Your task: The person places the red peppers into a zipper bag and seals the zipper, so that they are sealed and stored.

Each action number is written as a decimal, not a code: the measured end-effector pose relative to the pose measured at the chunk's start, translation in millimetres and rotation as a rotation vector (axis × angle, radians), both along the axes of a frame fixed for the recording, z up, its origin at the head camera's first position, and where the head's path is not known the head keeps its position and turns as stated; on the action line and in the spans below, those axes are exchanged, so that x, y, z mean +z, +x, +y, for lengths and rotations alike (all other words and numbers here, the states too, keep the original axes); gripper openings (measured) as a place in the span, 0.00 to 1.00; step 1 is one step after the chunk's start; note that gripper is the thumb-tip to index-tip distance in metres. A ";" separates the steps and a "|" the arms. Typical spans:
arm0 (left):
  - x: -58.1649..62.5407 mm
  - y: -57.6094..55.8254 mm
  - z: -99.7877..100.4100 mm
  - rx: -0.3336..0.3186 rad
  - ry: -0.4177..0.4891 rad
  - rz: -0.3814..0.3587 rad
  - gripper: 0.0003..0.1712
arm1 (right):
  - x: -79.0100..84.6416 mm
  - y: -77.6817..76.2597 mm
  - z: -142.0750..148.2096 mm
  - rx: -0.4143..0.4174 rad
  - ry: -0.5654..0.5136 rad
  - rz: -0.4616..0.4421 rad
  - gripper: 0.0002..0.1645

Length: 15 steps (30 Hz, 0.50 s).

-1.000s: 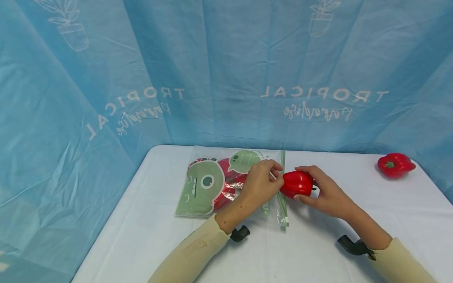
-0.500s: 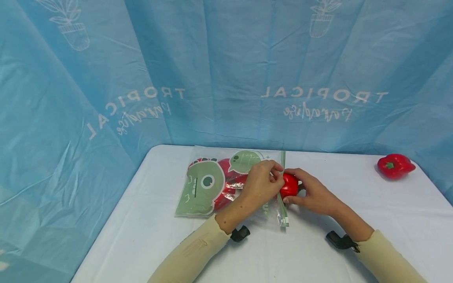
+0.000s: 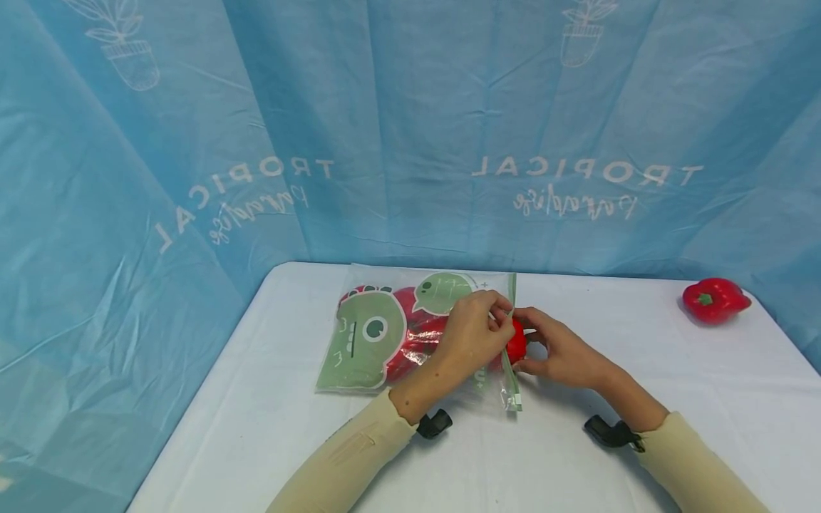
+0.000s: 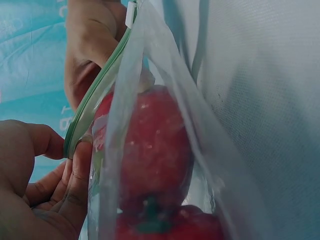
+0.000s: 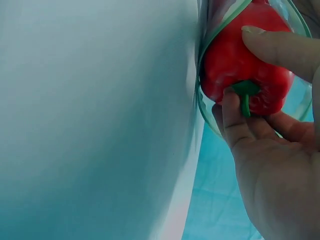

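Observation:
A zip-top plastic bag (image 3: 372,345) with green dinosaur prints lies flat, its mouth facing right. My left hand (image 3: 477,331) pinches the green zip edge (image 4: 95,90) between thumb and fingers, lifting the upper side of the mouth. A red bell pepper (image 5: 250,60) with a green stem sits mostly inside that mouth, stem end outward. My right hand (image 3: 567,353) holds it by that end, thumb on its side and fingertips by the stem. Through the clear plastic in the left wrist view show red peppers (image 4: 157,150) inside the bag; the head view shows more red behind the print.
Another red bell pepper (image 3: 715,301) lies at the back right of the white-covered table (image 3: 256,442). A blue printed curtain (image 3: 417,142) hangs along the back and left. The white zip slider (image 3: 518,400) is at the near end of the bag's mouth.
My right hand has moved left, pushing the bell pepper into the bag's mouth, so less of it shows. The left hand has kept its pinch in the same place.

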<state>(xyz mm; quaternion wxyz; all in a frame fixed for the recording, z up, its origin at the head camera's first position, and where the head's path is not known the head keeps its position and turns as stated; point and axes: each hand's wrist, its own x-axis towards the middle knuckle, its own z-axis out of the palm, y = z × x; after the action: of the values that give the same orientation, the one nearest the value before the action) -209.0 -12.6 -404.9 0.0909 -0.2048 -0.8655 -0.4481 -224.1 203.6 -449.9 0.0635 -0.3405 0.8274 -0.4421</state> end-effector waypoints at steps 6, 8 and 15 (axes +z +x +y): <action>-2.0 -1.2 -0.9 -0.009 0.012 0.000 0.10 | -3.2 -3.3 -4.1 -0.001 -0.027 -0.037 0.43; -2.1 -1.7 -0.9 -0.014 0.011 0.008 0.08 | -3.6 -3.7 -6.0 0.003 -0.037 -0.030 0.41; -0.7 -2.5 -0.3 -0.023 0.003 0.036 0.07 | -2.8 -6.5 -14.3 -0.017 -0.031 -0.009 0.31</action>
<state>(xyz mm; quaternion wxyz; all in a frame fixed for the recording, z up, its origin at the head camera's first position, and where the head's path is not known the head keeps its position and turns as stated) -211.5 -12.9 -405.6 0.1016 -0.2227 -0.8606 -0.4465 -230.5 189.3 -452.8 0.0581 -0.3326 0.8231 -0.4567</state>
